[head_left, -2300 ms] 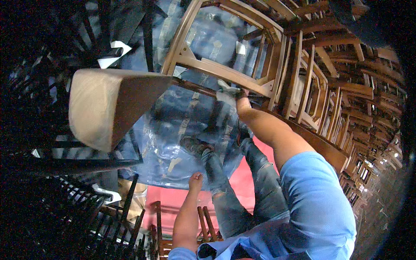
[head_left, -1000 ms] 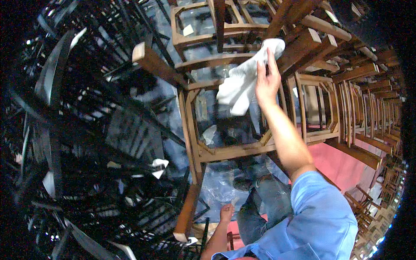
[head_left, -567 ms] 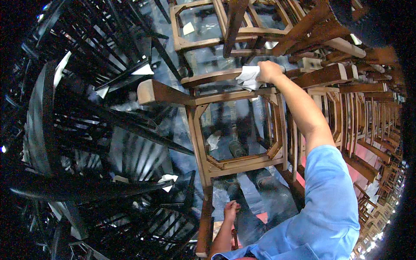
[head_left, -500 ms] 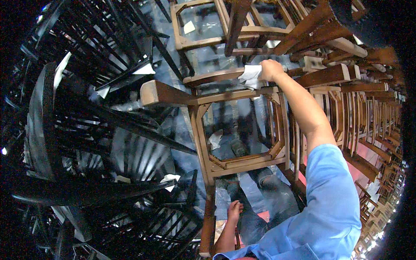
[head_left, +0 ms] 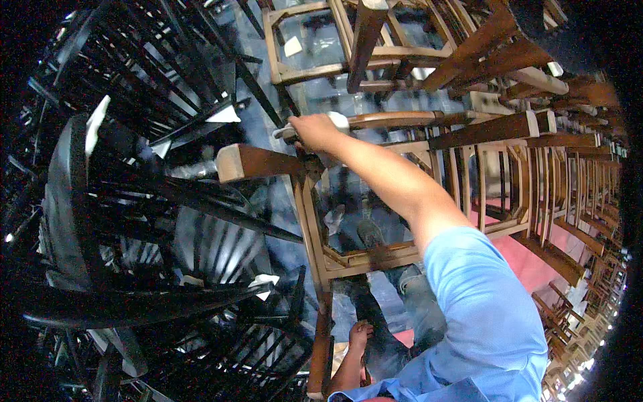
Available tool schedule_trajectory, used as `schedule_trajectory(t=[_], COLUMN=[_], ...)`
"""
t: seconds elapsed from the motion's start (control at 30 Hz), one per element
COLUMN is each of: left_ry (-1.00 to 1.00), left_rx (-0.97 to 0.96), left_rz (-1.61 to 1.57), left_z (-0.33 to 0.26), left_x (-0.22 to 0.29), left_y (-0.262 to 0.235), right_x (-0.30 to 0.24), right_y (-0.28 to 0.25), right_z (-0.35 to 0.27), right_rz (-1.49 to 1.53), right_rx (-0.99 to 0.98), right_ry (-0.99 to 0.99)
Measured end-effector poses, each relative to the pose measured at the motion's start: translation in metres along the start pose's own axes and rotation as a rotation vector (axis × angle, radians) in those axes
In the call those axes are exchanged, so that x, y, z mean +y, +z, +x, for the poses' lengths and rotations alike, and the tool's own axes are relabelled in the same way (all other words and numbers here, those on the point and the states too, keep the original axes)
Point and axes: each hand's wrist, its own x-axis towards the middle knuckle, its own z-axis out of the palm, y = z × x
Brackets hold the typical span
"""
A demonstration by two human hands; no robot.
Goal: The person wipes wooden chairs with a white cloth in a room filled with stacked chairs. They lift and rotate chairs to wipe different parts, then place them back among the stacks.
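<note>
A brown wooden chair frame (head_left: 362, 260) without a seat panel stands in front of me, its middle open to the floor. My right hand (head_left: 315, 131) is closed over a white cloth (head_left: 338, 122), pressed around the left end of the frame's far curved rail (head_left: 395, 120). Just nearer than that hand, a thick post (head_left: 258, 163) with a pale end juts out to the left. My left hand (head_left: 362, 333) hangs low beside the near left leg (head_left: 321, 348), apart from it, fingers curled in. Whatever those fingers might hold is too small to make out.
Black slatted chairs (head_left: 221, 228) crowd the left side, some with white paper pieces (head_left: 266, 284). More unfinished brown frames (head_left: 311, 72) stand beyond, and rows of them (head_left: 536, 181) stretch along the right. A pink surface (head_left: 529, 258) shows between frames. My legs are under the near rail.
My right hand and the cloth have slid left along the far rail, from its middle to its left end. The left hand has shifted only slightly downward.
</note>
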Motion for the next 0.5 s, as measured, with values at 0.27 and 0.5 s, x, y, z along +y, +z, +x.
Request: schedule_trajectory(t=[0.27,0.5], left_ry=[-0.085,-0.206], left_rx=[-0.021,-0.040], left_rz=[-0.093,-0.124], left_z=[-0.001,-0.013], left_x=[0.036,0.049], left_y=[0.023,0.002], right_x=[0.145,0.174], right_y=[-0.069,-0.073], right_z=[-0.133,-0.158], right_rz=[-0.327,-0.648], right_rx=[-0.052,-0.022], right_ry=[0.178,0.427])
